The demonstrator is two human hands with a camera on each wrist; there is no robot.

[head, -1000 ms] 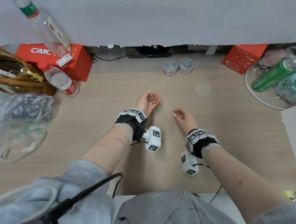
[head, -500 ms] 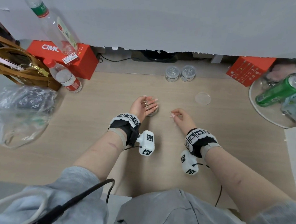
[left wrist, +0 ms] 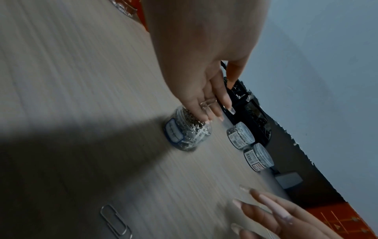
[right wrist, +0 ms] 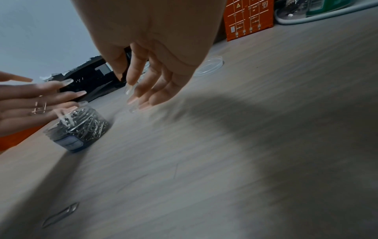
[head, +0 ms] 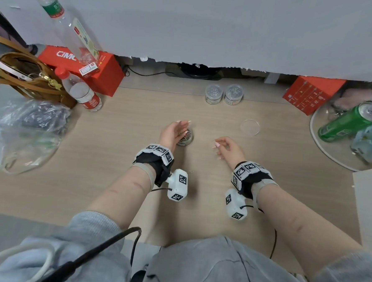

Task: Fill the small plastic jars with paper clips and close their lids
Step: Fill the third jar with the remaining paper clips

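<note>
Head view: an open jar (head: 185,137) full of paper clips stands mid-table, with both hands near it.

The left hand (head: 174,132) is tilted over the jar's mouth, fingers straight and loosely spread, with a couple of clips (left wrist: 207,103) lying across them; it grips nothing. The right hand (head: 229,149) hovers just to the right of the jar, apart from it, fingers relaxed and empty. The clear lid (head: 250,127) lies flat on the table (head: 118,158), farther right. One loose clip (left wrist: 115,221) lies on the table nearer the person. Two closed jars (head: 224,94) stand side by side at the table's far edge.
</note>
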